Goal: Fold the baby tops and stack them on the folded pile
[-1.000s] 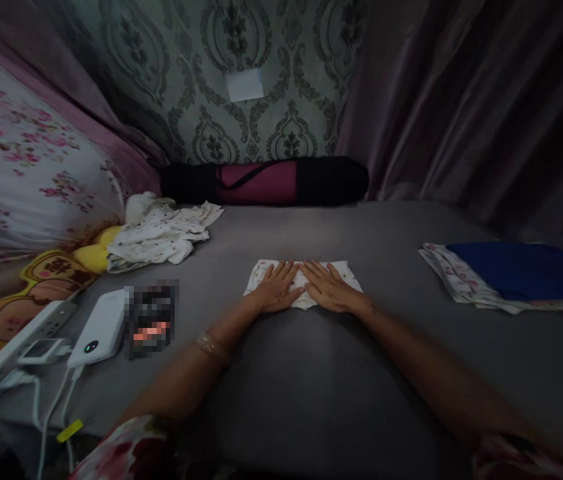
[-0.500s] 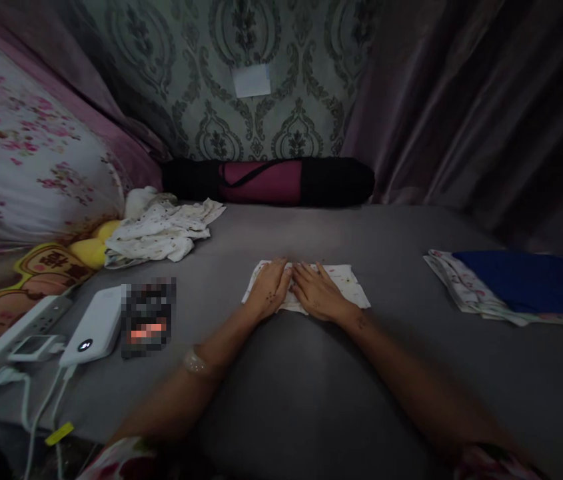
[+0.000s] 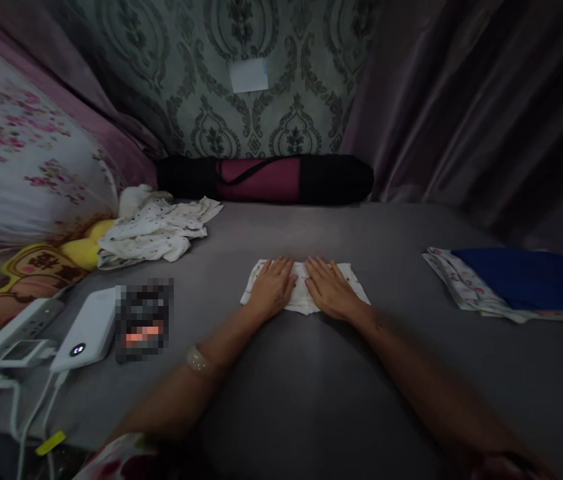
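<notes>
A folded white cloth (image 3: 301, 297) with a small print lies flat on the grey sheet (image 3: 306, 373) in front of me. My left hand (image 3: 272, 288) rests palm down on its left part, fingers stretched out and pointing away from me. On the right part lies my right hand (image 3: 330, 288), also flat with its fingers extended. A strip of the cloth shows between the two hands; the parts under the palms are hidden. Neither hand grasps anything.
At right is a stack of folded clothes (image 3: 466, 287) topped by a blue cloth (image 3: 531, 277). Crumpled white clothing (image 3: 156, 230) lies at left, near a white power bank (image 3: 86, 330) and a power strip (image 3: 11, 333). A long black-and-pink bag (image 3: 261, 180) lies along the wall.
My hands have moved apart across the cloth, the left slightly left and the right to the right. More of the cloth's middle now shows. The camera view has shifted slightly.
</notes>
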Demonstrator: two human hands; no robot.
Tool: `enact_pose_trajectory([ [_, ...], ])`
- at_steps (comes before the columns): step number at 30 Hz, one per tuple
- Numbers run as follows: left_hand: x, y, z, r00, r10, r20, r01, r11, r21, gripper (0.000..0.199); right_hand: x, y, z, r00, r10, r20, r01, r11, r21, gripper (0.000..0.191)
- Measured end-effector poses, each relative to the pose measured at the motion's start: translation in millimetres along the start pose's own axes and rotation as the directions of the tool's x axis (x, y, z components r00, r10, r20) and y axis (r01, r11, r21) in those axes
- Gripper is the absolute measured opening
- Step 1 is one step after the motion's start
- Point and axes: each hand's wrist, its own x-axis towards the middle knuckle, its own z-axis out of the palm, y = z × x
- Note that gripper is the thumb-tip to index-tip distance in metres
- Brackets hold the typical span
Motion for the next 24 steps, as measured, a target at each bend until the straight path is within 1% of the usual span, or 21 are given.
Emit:
enact_pose_trajectory([
  [3,1.1,-1.4,8.0,0.992,0.000,0.123,-0.005,0.999,0.037,0.056,-3.6,3.7,6.3,1.000,-0.008,0.020,0.008,1.000,-0.011,0.059],
  [5,1.1,-2.5,11.7,0.988,-0.002,0.155,-0.006,0.999,0.047,0.058,-4.0,3.7,8.4,1.000,-0.008,0.020,0.008,1.000,-0.012,0.060],
  [8,1.2,-2.3,10.4,0.987,0.000,0.162,-0.009,0.998,0.054,0.059,-4.3,3.7,5.1,0.999,-0.006,0.045,0.006,1.000,-0.002,0.060],
  [10,1.2,-1.6,5.6,0.986,0.001,0.164,-0.012,0.997,0.071,0.059,-6.2,6.2,0.6,1.000,-0.008,0.028,0.008,1.000,-0.004,0.059],
  [13,0.1,-3.5,-1.4,0.994,-0.033,0.103,0.017,0.989,0.144,0.060,-10.8,15.6,-2.9,0.998,0.034,-0.047,-0.037,0.998,-0.059,0.059],
  [15,-1.3,-7.9,-1.8,0.993,-0.084,0.081,0.067,0.978,0.197,0.062,-12.8,23.3,-1.2,0.996,0.085,-0.041,-0.088,0.992,-0.085,0.061],
  [18,-3.1,-16.1,4.3,0.982,-0.134,0.133,0.102,0.968,0.229,0.066,-12.9,31.7,3.8,0.992,0.127,0.006,-0.126,0.989,-0.078,0.064],
  [21,-3.6,-22.1,9.8,0.976,-0.139,0.169,0.100,0.971,0.219,0.070,-11.9,35.5,5.6,0.992,0.122,0.027,-0.120,0.991,-0.066,0.064],
  [24,-3.9,-27.2,7.8,0.971,-0.161,0.175,0.126,0.973,0.194,0.071,-13.2,39.6,3.0,0.987,0.158,0.038,-0.154,0.984,-0.088,0.066],
])
